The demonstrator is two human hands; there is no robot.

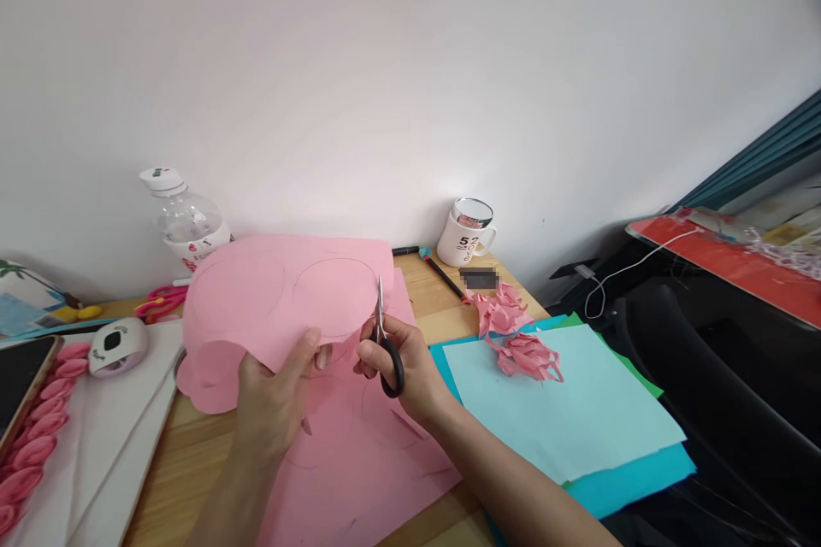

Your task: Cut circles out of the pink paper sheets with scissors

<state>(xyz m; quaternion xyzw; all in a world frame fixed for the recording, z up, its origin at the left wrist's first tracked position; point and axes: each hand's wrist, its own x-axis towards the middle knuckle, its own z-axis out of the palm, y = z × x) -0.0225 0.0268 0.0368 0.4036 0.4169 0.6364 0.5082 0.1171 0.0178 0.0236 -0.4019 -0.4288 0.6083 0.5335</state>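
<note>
My left hand (273, 397) pinches the lower edge of a large pink paper sheet (282, 299) and holds it up above the desk. Pencil circles are drawn on the sheet. My right hand (401, 363) grips black-handled scissors (385, 342), whose blades point up at the sheet's right edge beside a drawn circle. More pink paper (359, 453) lies flat on the wooden desk (192, 453) under both hands.
Light blue, blue and green sheets (577, 419) lie to the right with pink paper scraps (519, 338) on them. A white mug (467, 235), a pen (442, 273) and a plastic bottle (183, 218) stand by the wall. Pink paper rolls (38, 436), a white device (117, 344) and pink scissors (160, 301) lie left.
</note>
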